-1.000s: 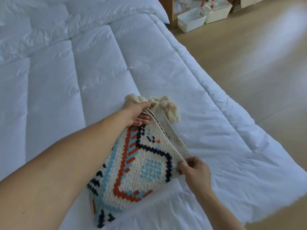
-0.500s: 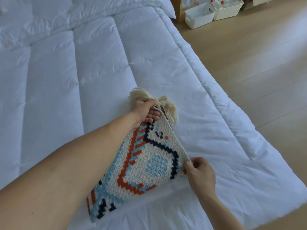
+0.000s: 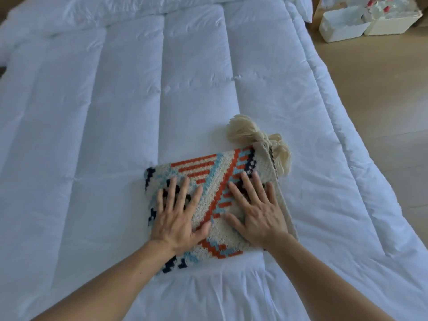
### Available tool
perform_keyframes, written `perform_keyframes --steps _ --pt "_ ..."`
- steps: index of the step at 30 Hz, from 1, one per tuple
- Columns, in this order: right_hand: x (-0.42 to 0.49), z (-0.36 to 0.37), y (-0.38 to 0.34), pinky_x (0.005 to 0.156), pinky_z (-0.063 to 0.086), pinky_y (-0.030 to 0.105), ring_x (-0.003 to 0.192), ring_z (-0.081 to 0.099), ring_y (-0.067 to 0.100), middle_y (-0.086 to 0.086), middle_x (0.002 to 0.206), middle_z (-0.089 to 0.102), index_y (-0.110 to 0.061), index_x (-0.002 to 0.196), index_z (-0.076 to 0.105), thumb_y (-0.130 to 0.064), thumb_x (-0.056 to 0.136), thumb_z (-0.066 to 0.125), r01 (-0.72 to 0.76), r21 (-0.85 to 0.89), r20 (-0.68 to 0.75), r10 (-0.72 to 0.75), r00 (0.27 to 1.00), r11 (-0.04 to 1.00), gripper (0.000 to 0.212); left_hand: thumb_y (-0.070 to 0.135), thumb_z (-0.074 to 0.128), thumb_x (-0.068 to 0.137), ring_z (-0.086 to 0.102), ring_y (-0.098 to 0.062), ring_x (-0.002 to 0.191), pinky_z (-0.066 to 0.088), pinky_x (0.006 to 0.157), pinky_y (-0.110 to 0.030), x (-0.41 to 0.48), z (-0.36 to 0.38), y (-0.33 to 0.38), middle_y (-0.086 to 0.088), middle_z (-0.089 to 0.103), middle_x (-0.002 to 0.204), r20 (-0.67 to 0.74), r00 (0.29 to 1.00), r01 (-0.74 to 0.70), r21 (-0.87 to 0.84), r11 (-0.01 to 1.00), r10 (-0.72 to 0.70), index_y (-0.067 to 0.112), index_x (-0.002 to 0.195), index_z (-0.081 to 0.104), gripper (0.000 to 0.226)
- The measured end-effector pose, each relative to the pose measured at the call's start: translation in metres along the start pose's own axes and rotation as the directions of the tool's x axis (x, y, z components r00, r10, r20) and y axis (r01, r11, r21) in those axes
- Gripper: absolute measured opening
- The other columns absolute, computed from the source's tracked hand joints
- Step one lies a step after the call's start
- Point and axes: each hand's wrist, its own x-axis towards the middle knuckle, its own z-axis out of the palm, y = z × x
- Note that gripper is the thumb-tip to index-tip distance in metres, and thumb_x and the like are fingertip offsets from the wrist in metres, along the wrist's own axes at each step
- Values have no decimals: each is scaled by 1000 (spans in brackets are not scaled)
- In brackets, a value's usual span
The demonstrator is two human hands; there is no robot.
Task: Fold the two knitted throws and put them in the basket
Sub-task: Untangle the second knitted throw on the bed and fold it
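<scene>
On the white duvet (image 3: 115, 135), toward its near end, the folded knitted throw (image 3: 208, 167) is pressed flat by the left hand (image 3: 178, 218) and right hand (image 3: 259, 216), both spread with fingers straight, and is judged soft, thick and springy, best clasped along both side edges.

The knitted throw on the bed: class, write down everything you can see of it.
The knitted throw is folded into a thick, roughly rectangular pad lying flat on the white duvet. Its chunky cream knit carries orange, light blue and navy geometric patterns. Cream tassels bunch at its far right corner. The left hand and right hand press flat on top, fingers spread.
</scene>
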Motion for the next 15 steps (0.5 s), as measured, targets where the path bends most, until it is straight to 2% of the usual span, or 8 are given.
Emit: perform_keyframes --steps 6,9,11,12,15 --pt "6 28 23 121 -11 48 143 -36 20 -4 157 -33 -42 147 -27 -89 80 5 -172 -47 37 174 984 984 88 82 34 77 -3 -41 148 8 113 -68 -2 36 0 -19 -1 162 131 990 50 11 999 -51 22 156 9 103" --pt "12 26 23 121 -9 49 143 -36 20 -2 159 -32 -42 146 -28 -90 79 5 -192 -51 68 195 978 980 89 85 30 73 -16 -40 147 -3 114 -66 6 34 0 -18 -12 161 180 981 65 28 998 -69 26 155 -5 107" --pt "14 19 18 122 -8 49 145 -32 20 0 161 -27 -40 149 -22 -88 80 6 -182 -40 42 183 982 983 89 86 25 73 -31 -37 143 -16 112 -63 7 25 1 -15 -28 157 179 982 57 20 998 -60 26 152 -19 108" --pt "15 13 13 122 -7 49 147 -29 20 0 162 -23 -38 151 -17 -86 82 7 -161 -36 -9 161 987 986 88 86 23 75 -30 -36 143 -16 113 -61 8 18 0 -15 -29 158 149 987 66 0 998 -65 24 152 -19 107" --pt "37 -5 -2 121 -6 49 151 -17 21 1 164 -14 -34 156 -5 -77 91 11 -8 -70 -141 -2 990 998 79 71 19 88 -13 -30 150 -7 116 -59 26 2 -2 -12 -11 163 21 996 85 -96 992 -83 18 156 -2 89"
